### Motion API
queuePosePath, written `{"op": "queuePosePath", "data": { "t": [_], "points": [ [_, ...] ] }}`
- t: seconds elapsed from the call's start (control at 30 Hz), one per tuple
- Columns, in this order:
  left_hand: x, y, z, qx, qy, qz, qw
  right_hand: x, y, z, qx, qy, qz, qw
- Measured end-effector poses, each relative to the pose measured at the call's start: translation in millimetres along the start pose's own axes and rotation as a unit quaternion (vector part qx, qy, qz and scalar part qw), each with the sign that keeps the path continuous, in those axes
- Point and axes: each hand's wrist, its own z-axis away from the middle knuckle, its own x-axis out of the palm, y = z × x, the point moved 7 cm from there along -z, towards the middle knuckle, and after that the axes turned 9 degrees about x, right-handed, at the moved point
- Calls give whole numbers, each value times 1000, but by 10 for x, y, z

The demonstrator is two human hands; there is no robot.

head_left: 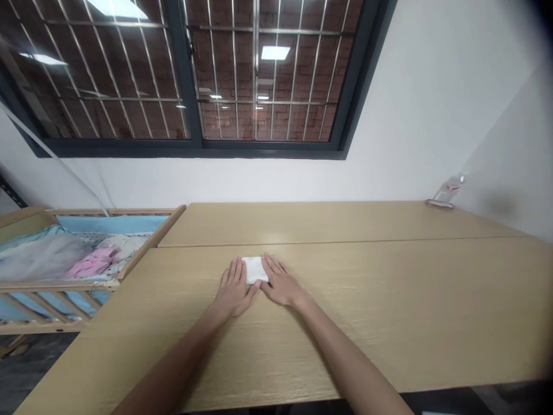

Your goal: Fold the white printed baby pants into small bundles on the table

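A small, flat white square [255,270], which looks like a folded tissue or cloth, lies on the pale wooden tabletop [389,300]. My left hand [235,289] rests flat at its left side, fingers stretched forward and touching or covering that edge. On the opposite side my right hand [280,280] lies flat in the same way, its fingers over or against the right edge. Both thumbs point inward and come close together at the near edge of the square. Whatever part of it lies under the fingers is hidden.
A wooden crib [60,285] with blue lining and a pink cloth [93,262] stands against the table's left side. A clear plastic package [447,193] sits in the far right corner. A seam crosses the tabletop; behind it rise a white wall and a barred window [268,75].
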Motion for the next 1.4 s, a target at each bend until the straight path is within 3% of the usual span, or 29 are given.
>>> {"op": "queuePosePath", "data": {
  "t": [0.1,0.23,0.3,0.47,0.73,0.87,0.97,1.07,1.17,1.33,1.4],
  "points": [
    [-93,1,1,9,16,-4,1000,-21,32,19,-3,-3,-8,1000],
    [-261,131,-23,119,22,11,993,-106,-17,54,-40,44,8,998],
    [-291,143,-23,140,9,26,990,-128,-37,61,-55,54,8,997],
    [-233,28,-55,91,-19,56,994,-132,20,7,-43,45,-43,997],
    [-323,-82,-197,51,36,132,989,-208,67,-93,-60,123,-84,987],
    [-462,-139,-187,28,72,174,982,-303,74,-82,-65,131,-163,976],
    [-556,-188,-159,-14,103,217,971,-381,102,-69,-28,122,-295,947],
    [-572,-222,-137,-59,117,278,952,-420,126,-60,19,116,-460,880],
    [-540,-228,-125,-83,117,335,931,-390,164,-60,77,103,-554,822],
    [-364,-144,-76,-117,34,481,868,-319,348,-42,173,127,-566,796],
    [-321,-73,-49,-107,-14,473,874,-279,396,-53,178,125,-564,797]
  ]
}}
